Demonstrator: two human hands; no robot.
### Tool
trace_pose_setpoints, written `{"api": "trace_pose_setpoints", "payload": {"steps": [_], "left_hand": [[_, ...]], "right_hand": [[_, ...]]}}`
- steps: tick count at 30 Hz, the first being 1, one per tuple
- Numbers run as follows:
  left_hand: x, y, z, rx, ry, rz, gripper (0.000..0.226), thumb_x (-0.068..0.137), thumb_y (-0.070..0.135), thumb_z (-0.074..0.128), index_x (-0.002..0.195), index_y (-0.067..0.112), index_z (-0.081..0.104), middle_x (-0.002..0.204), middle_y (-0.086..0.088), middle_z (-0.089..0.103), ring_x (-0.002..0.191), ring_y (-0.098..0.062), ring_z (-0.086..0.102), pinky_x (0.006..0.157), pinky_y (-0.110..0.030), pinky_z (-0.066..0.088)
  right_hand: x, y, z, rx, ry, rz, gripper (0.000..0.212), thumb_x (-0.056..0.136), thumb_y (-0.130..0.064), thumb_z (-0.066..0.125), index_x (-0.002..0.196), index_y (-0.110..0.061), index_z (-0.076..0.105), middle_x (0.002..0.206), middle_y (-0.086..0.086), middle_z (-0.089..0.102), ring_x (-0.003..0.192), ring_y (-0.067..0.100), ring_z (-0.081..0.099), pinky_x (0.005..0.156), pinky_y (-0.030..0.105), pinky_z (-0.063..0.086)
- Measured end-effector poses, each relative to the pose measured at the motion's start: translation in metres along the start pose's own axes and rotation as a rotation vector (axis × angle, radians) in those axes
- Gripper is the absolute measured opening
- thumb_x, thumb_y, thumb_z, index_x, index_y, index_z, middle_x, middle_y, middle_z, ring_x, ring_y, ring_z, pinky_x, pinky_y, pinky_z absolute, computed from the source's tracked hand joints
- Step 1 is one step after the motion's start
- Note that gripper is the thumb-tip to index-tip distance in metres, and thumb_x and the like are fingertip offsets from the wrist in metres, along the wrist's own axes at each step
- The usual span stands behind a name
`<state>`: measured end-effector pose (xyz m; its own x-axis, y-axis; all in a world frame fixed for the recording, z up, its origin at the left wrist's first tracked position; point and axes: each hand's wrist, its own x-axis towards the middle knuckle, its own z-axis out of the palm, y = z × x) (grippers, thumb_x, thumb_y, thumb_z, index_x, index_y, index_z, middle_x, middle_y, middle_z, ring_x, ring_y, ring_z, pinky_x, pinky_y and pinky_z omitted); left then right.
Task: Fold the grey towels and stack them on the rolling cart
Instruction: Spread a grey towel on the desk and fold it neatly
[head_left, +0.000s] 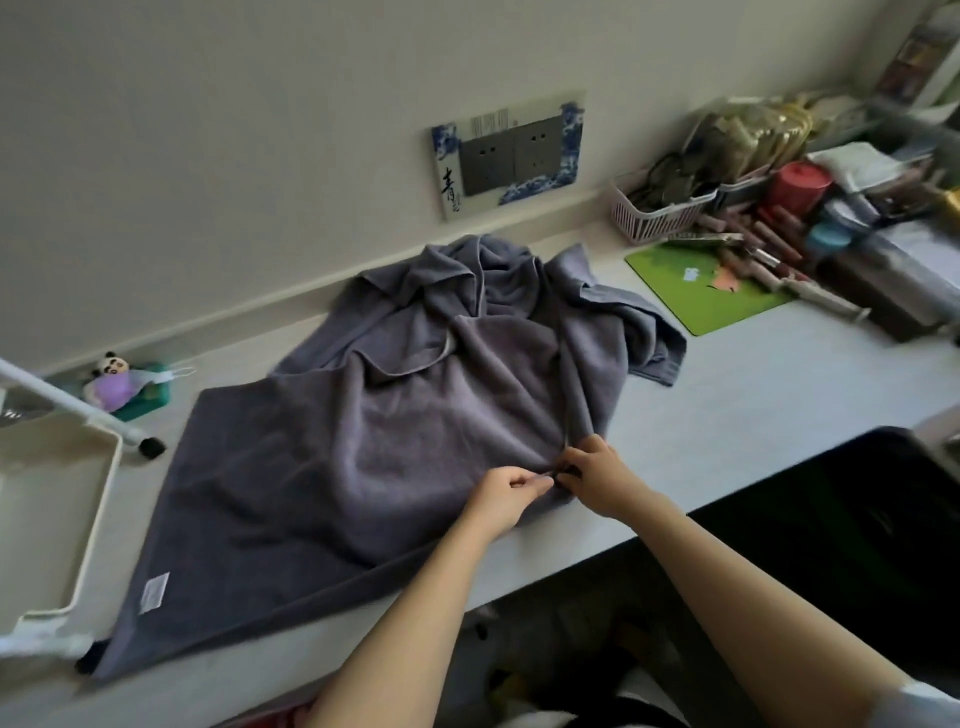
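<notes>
A large grey towel (322, 467) lies spread and rumpled across the pale desk (753, 395), with more grey towel fabric (519, 291) bunched behind it against the wall. A white label shows near its lower left corner. My left hand (506, 496) and my right hand (597, 475) meet at the towel's near right edge, and both pinch the cloth there. The white rolling cart (98, 499) stands at the left, its top tray partly under the towel's left edge.
A panda toy (117, 382) sits by the wall at the left. A green mat (701, 291), a pink basket (654, 213), jars and cosmetics crowd the right end. A black chair back (857, 525) is at the lower right. A socket plate (511, 156) is on the wall.
</notes>
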<state>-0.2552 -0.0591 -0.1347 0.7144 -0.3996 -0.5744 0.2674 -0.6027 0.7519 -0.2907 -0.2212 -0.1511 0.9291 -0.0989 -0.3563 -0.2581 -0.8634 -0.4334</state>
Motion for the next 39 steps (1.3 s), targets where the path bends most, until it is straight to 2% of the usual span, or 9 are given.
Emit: {"api": "trace_pose_setpoints", "payload": {"steps": [3,7,11,14,20,24,27,34,39], "left_hand": [[0.002,0.006,-0.001,-0.096,-0.014,0.044,0.01,0.086,0.032,0.065,0.083,0.025,0.071,0.084,-0.005,0.063,0.082,-0.017,0.053,0.073,-0.03,0.041],[0.001,0.014,-0.008,-0.107,-0.024,0.041,0.009,0.084,0.034,0.067,0.084,0.026,0.073,0.08,-0.004,0.065,0.076,-0.017,0.053,0.07,-0.03,0.041],[-0.003,0.027,-0.008,-0.098,-0.007,0.025,0.009,0.087,0.026,0.065,0.089,0.02,0.072,0.078,0.006,0.069,0.072,-0.005,0.06,0.068,-0.014,0.047],[0.0,0.032,0.003,-0.034,-0.011,-0.009,0.007,0.085,0.032,0.066,0.083,0.028,0.072,0.086,0.002,0.071,0.078,-0.009,0.06,0.076,-0.023,0.046],[0.015,0.018,0.04,0.168,-0.002,-0.163,0.025,0.09,0.039,0.058,0.068,0.026,0.062,0.065,0.005,0.057,0.066,-0.013,0.051,0.067,-0.029,0.041],[0.022,0.027,0.044,0.126,0.1,-0.18,0.032,0.095,0.044,0.044,0.094,0.021,0.065,0.091,-0.004,0.066,0.087,-0.02,0.062,0.083,-0.036,0.049],[0.035,0.04,0.043,0.079,0.191,-0.106,0.03,0.094,0.042,0.044,0.103,0.021,0.064,0.095,0.005,0.064,0.093,-0.016,0.061,0.09,-0.036,0.05],[0.088,0.083,0.043,-0.068,0.339,0.075,0.018,0.094,0.021,0.047,0.099,0.02,0.065,0.101,0.001,0.066,0.1,-0.023,0.063,0.094,-0.037,0.048],[0.126,0.104,0.03,-0.155,0.354,0.109,0.024,0.096,0.019,0.045,0.113,0.016,0.062,0.113,-0.006,0.063,0.109,-0.023,0.058,0.097,-0.042,0.047]], "right_hand": [[0.008,0.01,-0.011,-0.04,-0.006,-0.027,0.04,0.091,-0.046,0.044,0.118,-0.022,0.059,0.114,0.012,0.041,0.107,0.033,0.046,0.095,0.036,0.04],[0.02,0.031,-0.041,-0.121,0.064,-0.113,0.03,0.09,-0.04,0.052,0.112,-0.022,0.061,0.111,0.013,0.045,0.105,0.034,0.047,0.091,0.034,0.037],[0.016,0.057,-0.073,0.055,0.346,-0.294,0.034,0.083,-0.042,0.05,0.079,-0.012,0.067,0.076,0.01,0.055,0.075,0.034,0.057,0.068,0.035,0.045],[-0.005,0.074,-0.071,-0.002,0.535,-0.33,0.036,0.085,-0.042,0.046,0.071,-0.014,0.065,0.063,0.006,0.056,0.057,0.03,0.056,0.052,0.032,0.044],[-0.011,0.096,-0.046,-0.033,-0.065,0.027,0.03,0.091,-0.042,0.048,0.083,-0.018,0.063,0.09,0.008,0.068,0.092,0.029,0.061,0.068,0.031,0.043],[-0.001,0.092,-0.051,0.056,0.048,0.009,0.022,0.09,-0.037,0.052,0.09,-0.021,0.066,0.092,0.003,0.051,0.093,0.029,0.058,0.068,0.028,0.038],[0.01,0.088,-0.056,0.107,0.169,0.017,0.019,0.085,-0.034,0.061,0.097,-0.02,0.067,0.101,0.003,0.048,0.098,0.029,0.054,0.075,0.031,0.043],[0.06,0.067,-0.064,0.042,0.401,-0.018,0.056,0.071,-0.036,0.075,0.117,-0.011,0.056,0.11,0.012,0.055,0.1,0.036,0.049,0.085,0.04,0.041],[0.088,0.068,-0.068,0.107,0.429,0.092,0.017,0.078,-0.021,0.069,0.086,-0.008,0.065,0.09,0.014,0.063,0.093,0.037,0.055,0.077,0.039,0.04]]}}
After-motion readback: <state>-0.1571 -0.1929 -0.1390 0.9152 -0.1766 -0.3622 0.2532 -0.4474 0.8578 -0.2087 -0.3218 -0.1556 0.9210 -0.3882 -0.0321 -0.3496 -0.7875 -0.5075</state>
